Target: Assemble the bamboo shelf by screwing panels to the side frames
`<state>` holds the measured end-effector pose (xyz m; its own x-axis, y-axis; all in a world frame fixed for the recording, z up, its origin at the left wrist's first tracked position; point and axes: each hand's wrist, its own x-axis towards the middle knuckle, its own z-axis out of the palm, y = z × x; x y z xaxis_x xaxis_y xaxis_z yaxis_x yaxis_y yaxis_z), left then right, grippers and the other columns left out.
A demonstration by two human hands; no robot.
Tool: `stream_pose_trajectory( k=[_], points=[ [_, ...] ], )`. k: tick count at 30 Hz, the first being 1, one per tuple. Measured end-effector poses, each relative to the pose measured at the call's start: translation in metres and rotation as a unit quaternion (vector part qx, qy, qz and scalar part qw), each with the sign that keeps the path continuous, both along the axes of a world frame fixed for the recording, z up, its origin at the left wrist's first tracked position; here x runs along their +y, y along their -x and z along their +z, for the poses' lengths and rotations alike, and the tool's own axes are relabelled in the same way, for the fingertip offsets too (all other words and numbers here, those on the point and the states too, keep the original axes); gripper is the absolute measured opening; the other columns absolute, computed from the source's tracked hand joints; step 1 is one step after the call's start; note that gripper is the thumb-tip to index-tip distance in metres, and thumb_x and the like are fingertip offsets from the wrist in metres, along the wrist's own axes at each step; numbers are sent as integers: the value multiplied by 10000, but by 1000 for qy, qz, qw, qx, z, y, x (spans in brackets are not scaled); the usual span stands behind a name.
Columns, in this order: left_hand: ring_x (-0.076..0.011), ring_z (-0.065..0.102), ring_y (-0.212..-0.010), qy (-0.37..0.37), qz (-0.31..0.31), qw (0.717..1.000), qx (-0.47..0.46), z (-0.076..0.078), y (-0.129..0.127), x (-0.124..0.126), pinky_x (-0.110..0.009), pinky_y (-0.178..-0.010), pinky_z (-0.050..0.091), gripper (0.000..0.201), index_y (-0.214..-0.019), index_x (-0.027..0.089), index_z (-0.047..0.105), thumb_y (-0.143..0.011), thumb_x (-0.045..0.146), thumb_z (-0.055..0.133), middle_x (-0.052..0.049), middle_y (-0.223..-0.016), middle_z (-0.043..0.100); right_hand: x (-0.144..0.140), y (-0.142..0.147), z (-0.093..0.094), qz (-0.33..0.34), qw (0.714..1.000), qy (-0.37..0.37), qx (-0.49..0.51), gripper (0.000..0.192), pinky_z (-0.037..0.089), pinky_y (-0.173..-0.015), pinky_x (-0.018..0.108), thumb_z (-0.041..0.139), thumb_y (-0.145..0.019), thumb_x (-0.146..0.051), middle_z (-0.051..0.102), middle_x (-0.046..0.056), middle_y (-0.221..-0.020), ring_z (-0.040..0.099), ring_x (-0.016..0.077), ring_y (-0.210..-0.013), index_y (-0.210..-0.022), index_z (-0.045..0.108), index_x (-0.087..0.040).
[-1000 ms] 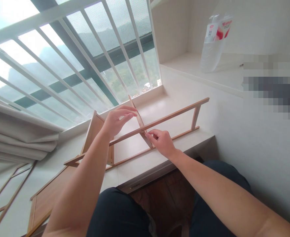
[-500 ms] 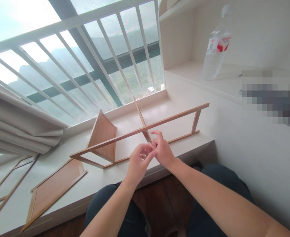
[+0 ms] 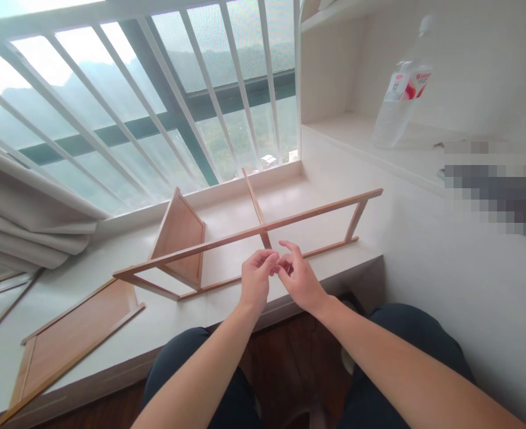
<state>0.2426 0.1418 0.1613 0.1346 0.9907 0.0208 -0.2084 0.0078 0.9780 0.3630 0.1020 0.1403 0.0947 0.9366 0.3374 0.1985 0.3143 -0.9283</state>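
My left hand (image 3: 256, 278) and my right hand (image 3: 299, 275) meet fingertip to fingertip in front of a wooden frame (image 3: 218, 241). Both are closed in a pinch. Whatever lies between the fingers is too small to make out; a tiny shiny bit shows by the right fingers. My right index finger is raised and bent. The frame stands on the white window ledge (image 3: 227, 310), with a crossbar (image 3: 254, 199) reaching back from its middle. A wooden panel (image 3: 180, 238) stands upright, joined near the frame's left end.
Another wooden panel (image 3: 77, 336) lies on the ledge at left, near a further wooden frame (image 3: 10, 310). A grey curtain (image 3: 30, 214) hangs beside the white railing (image 3: 151, 101). At right, a plastic bottle (image 3: 399, 107) stands on a shelf (image 3: 334, 122) near a blurred-out dark object (image 3: 504, 190).
My left hand has turned and its fingers have drawn together in a pinch. My right hand has shifted slightly right. The view has tilted a little downward; the frame stands where it was.
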Motion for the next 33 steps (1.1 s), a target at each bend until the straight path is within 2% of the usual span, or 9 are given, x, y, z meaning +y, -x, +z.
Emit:
stream_pose_trajectory(
  k=[2,5,7,9,12,16,22,27,33],
  points=[
    [-81,481,-589,23,-7,999,-44,2,-1,7,-220,-596,408,297,-796,164,717,-717,404,875,45,-611,569,-4,-3,5,3,1000,13,21,422,522,-716,313,568,-980,-281,708,11,-851,665,174,-741,-1379,461,-194],
    [-77,474,-564,57,-25,992,-109,7,0,14,-209,-562,404,375,-815,177,694,-682,455,909,58,-591,543,-10,-9,14,-3,999,35,30,223,534,-742,310,590,-993,-350,740,38,-899,696,183,-797,-1154,595,-197],
    [-74,483,-561,80,-39,985,-146,10,2,15,-199,-548,405,414,-816,180,677,-662,470,929,57,-595,546,-14,-12,20,-9,999,41,5,193,527,-735,302,587,-1002,-375,745,48,-905,683,182,-795,-1015,653,-195],
    [-70,499,-564,104,-54,978,-173,12,3,14,-191,-553,423,428,-814,178,665,-656,463,943,55,-601,556,-17,-13,23,-12,999,39,-12,217,518,-738,299,597,-1003,-386,741,47,-902,658,176,-785,-955,686,-194],
    [-79,531,-557,135,-84,967,-199,13,4,9,-205,-552,467,434,-822,173,657,-657,446,951,46,-616,584,-20,-12,24,1,998,55,31,228,519,-733,294,648,-985,-417,728,30,-874,637,169,-765,-978,713,-199],
    [-110,546,-502,159,-127,955,-216,14,3,4,-242,-463,479,419,-827,175,643,-695,454,927,46,-615,578,-21,-8,23,44,991,81,101,259,522,-693,285,680,-976,-449,717,28,-859,622,160,-730,-1013,754,-204],
    [-156,553,-462,172,-153,944,-235,10,7,5,-313,-403,505,410,-854,205,621,-742,498,885,60,-594,550,-18,-6,27,82,987,54,126,323,530,-668,290,582,-1038,-448,745,67,-909,631,173,-766,-1039,791,-202],
    [-95,490,-473,187,-137,941,-246,10,11,8,-253,-432,466,434,-876,198,641,-717,503,906,61,-645,557,-15,-4,27,72,993,34,85,248,530,-695,291,610,-1031,-387,747,49,-892,631,168,-763,-995,782,-212],
    [-63,514,-588,201,-139,946,-214,8,16,11,-225,-601,484,445,-1037,145,759,-731,427,917,35,-700,576,-10,-5,31,16,995,-63,-72,156,535,-770,318,649,-1006,-307,743,44,-862,681,188,-809,-919,741,-215]
  ],
)
